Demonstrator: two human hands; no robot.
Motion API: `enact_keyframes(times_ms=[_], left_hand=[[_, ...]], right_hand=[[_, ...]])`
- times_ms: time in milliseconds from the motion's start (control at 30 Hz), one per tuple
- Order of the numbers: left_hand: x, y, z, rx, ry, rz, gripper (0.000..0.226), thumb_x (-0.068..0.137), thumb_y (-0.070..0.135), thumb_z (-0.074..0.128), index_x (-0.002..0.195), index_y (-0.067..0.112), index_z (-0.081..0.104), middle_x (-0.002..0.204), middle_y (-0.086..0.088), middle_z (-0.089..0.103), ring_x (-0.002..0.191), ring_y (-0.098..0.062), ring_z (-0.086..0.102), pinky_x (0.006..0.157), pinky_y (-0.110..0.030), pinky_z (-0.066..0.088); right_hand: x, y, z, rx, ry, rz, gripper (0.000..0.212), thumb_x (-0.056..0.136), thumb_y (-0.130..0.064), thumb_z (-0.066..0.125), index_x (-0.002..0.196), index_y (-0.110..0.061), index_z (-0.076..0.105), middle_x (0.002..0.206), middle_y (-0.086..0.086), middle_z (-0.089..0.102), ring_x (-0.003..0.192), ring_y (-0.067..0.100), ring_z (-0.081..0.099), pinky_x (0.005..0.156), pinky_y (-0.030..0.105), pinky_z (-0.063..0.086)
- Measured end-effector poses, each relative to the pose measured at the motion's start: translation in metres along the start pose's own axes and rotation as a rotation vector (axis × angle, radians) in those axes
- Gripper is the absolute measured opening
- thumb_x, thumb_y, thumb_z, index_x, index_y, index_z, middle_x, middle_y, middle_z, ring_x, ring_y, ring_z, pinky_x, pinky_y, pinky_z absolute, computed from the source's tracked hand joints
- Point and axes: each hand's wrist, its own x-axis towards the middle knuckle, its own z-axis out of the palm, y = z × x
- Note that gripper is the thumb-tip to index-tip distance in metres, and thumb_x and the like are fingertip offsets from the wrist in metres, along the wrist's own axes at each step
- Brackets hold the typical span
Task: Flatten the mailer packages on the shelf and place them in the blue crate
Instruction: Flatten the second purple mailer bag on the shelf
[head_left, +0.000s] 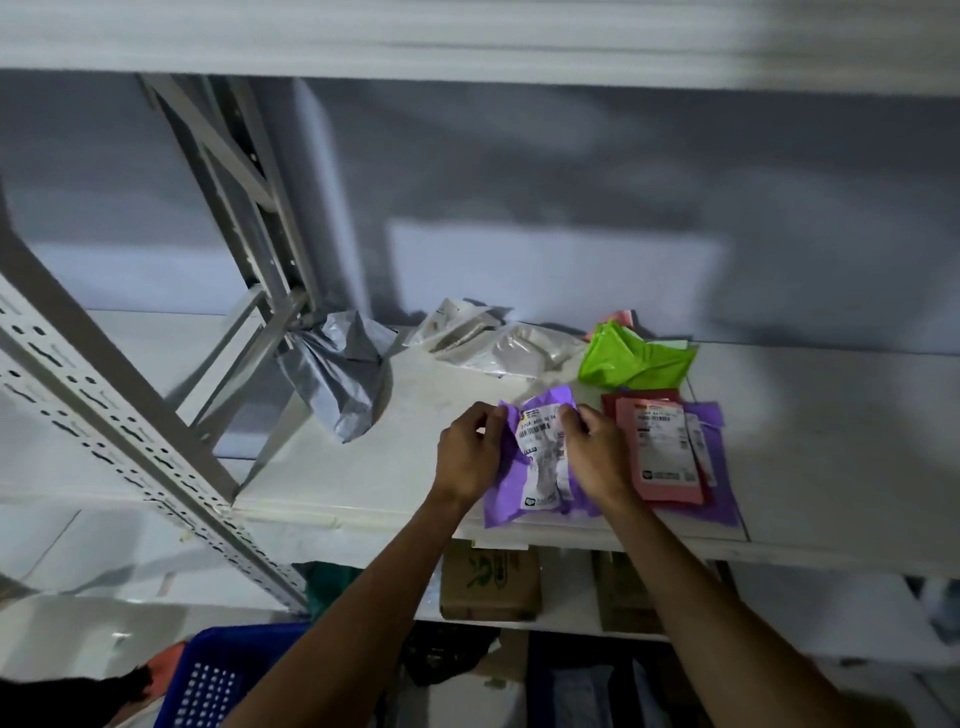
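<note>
A crumpled purple mailer (540, 462) with a white shipping label lies on the white shelf (374, 467) near its front edge. My left hand (467, 452) pinches its upper left edge and my right hand (597, 457) pinches the upper right part by the label. To the right, a pink mailer (667, 457) with a label lies flat on a dark red one and another purple mailer (722, 483). Behind are a green mailer (631, 358), clear plastic mailers (498, 338) and a crumpled grey mailer (343, 374). The blue crate (228, 670) sits below at the lower left.
A perforated grey shelf upright (130, 441) slants across the left side, with a diagonal brace (228, 187) behind. An upper shelf (467, 47) overhangs. Cardboard boxes (491, 584) stand on the lower shelf. Dark items and an orange thing lie near the crate.
</note>
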Motion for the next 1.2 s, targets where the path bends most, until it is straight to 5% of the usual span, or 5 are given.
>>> enact_keyframes(times_ms=[500, 767, 900, 1067, 1200], left_hand=[[0.010, 0.027, -0.015, -0.074, 0.425, -0.082, 0.029, 0.107, 0.022, 0.041, 0.100, 0.006, 0.063, 0.094, -0.012, 0.070, 0.088, -0.034, 0.063, 0.078, -0.037, 0.047], [-0.018, 0.022, -0.009, -0.363, 0.044, -0.264, 0.048, 0.107, 0.046, 0.035, 0.079, 0.014, 0.058, 0.069, 0.002, 0.064, 0.063, -0.016, 0.060, 0.061, -0.031, 0.049], [-0.033, 0.013, 0.003, -0.406, -0.183, -0.322, 0.045, 0.110, 0.034, 0.034, 0.101, 0.001, 0.062, 0.079, -0.012, 0.074, 0.056, -0.028, 0.070, 0.061, -0.039, 0.059], [-0.027, 0.009, 0.006, -0.280, 0.024, -0.339, 0.042, 0.110, 0.032, 0.029, 0.095, 0.001, 0.053, 0.074, -0.020, 0.066, 0.047, -0.023, 0.062, 0.047, -0.030, 0.052], [-0.012, -0.003, 0.003, -0.090, 0.204, -0.283, 0.038, 0.105, 0.038, 0.029, 0.085, 0.016, 0.052, 0.082, -0.014, 0.066, 0.066, -0.036, 0.066, 0.062, -0.049, 0.058]], right_hand=[[-0.013, -0.012, -0.028, 0.158, 0.089, -0.106, 0.031, 0.105, -0.027, 0.050, 0.084, -0.006, 0.059, 0.078, 0.010, 0.065, 0.075, 0.026, 0.060, 0.072, 0.042, 0.048], [-0.006, -0.033, -0.035, 0.480, 0.093, 0.126, 0.029, 0.105, -0.034, 0.048, 0.086, -0.020, 0.065, 0.089, 0.002, 0.073, 0.086, 0.025, 0.070, 0.079, 0.043, 0.056], [-0.003, -0.034, -0.034, 0.589, 0.153, 0.288, 0.025, 0.105, -0.033, 0.051, 0.085, -0.024, 0.064, 0.099, 0.003, 0.073, 0.084, 0.017, 0.067, 0.081, 0.034, 0.053], [-0.012, -0.019, -0.029, 0.543, -0.152, 0.335, 0.026, 0.098, -0.042, 0.059, 0.101, -0.020, 0.072, 0.101, 0.000, 0.077, 0.094, 0.022, 0.074, 0.085, 0.045, 0.060], [-0.031, -0.011, -0.023, 0.364, -0.363, 0.297, 0.033, 0.102, -0.030, 0.055, 0.108, -0.001, 0.068, 0.079, 0.014, 0.072, 0.059, 0.024, 0.068, 0.054, 0.031, 0.056]])
